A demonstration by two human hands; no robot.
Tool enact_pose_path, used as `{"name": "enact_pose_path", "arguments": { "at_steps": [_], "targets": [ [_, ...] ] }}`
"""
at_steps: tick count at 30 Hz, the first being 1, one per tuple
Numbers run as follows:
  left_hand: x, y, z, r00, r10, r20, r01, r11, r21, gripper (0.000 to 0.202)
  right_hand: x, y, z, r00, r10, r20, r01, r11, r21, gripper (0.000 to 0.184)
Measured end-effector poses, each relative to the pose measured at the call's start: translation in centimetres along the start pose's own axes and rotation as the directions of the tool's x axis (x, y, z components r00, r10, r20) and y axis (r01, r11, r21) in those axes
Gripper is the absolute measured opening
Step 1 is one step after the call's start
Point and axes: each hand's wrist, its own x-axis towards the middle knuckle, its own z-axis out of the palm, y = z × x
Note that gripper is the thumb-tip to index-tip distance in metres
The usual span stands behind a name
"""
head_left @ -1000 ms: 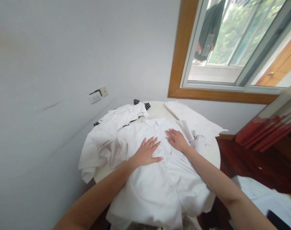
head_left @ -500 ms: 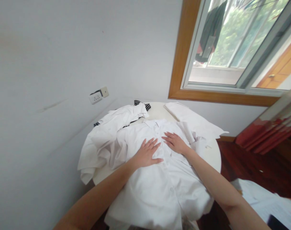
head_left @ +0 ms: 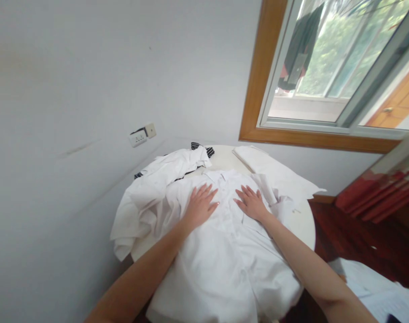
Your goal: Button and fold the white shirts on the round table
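A white button-front shirt (head_left: 221, 255) lies spread on a round white table (head_left: 300, 226), its collar toward the wall and its lower part hanging over the near edge. My left hand (head_left: 200, 206) rests flat on the left side of the shirt's chest, fingers spread. On the right side of the chest lies my right hand (head_left: 251, 203), also flat with fingers apart. Neither hand grips the cloth. Some creases run across the shirt below my hands.
Crumpled white clothing (head_left: 142, 193) with a black striped piece (head_left: 202, 149) lies at the table's left. A folded white cloth (head_left: 275, 172) is at the back right. Wall socket (head_left: 137, 138), window frame (head_left: 312, 138) and red curtain (head_left: 369, 190) stand beyond. White fabric (head_left: 376, 285) is lower right.
My hands have slid apart over the shirt's chest: the left one up and to the left, the right one slightly to the right. The view has shifted a little.
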Motion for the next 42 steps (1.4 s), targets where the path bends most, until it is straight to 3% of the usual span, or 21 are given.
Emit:
{"name": "enact_pose_path", "arguments": {
  "at_steps": [3, 5, 12, 19, 25, 28, 31, 34, 42],
  "targets": [
    [0.4, -2.5, 0.9, 0.988, -0.152, 0.038, 0.149, 0.987, 0.060, 0.050, 0.0, 0.0, 0.0, 1.000, 0.002, 0.015, -0.002, 1.000, 0.001, 0.057],
    [0.3, -3.7, 1.8, 0.976, -0.198, 0.095, 0.191, 0.978, 0.082, 0.052, 0.0, 0.1, 0.0, 1.000, 0.003, 0.020, -0.003, 1.000, -0.002, 0.058],
    [0.3, -4.8, 1.9, 0.946, -0.282, 0.159, 0.271, 0.959, 0.086, 0.060, 0.0, 0.2, 0.0, 1.000, 0.002, 0.012, -0.002, 1.000, -0.007, 0.056],
    [0.3, -6.0, 1.9, 0.950, -0.269, 0.160, 0.265, 0.963, 0.044, 0.072, 0.0, 0.1, 0.0, 0.999, 0.039, 0.009, -0.039, 0.999, -0.016, 0.057],
    [0.7, -5.4, 1.5, 0.948, -0.285, 0.140, 0.274, 0.957, 0.095, 0.059, 0.1, 0.2, 0.3, 0.989, 0.145, 0.012, -0.145, 0.989, -0.040, 0.063],
    [2.0, -4.3, 1.5, 0.969, -0.218, 0.117, 0.209, 0.974, 0.082, 0.055, 0.1, 0.2, 0.4, 0.990, 0.137, 0.021, -0.136, 0.990, -0.038, 0.063],
    [3.2, -3.2, 2.3, 0.981, -0.162, 0.105, 0.159, 0.986, 0.040, 0.056, 0.1, 0.3, 0.5, 0.991, 0.134, 0.013, -0.134, 0.990, -0.038, 0.062],
    [3.4, -2.5, 3.5, 0.977, -0.189, 0.100, 0.186, 0.982, 0.040, 0.059, 0.1, 0.3, 0.5, 0.991, 0.134, 0.006, -0.134, 0.990, -0.039, 0.062],
    [2.8, -2.9, 4.7, 0.978, -0.183, 0.099, 0.183, 0.983, 0.014, 0.061, 0.0, -0.1, -0.1, 0.993, 0.119, -0.019, -0.119, 0.992, -0.045, 0.055]
  ]
}}
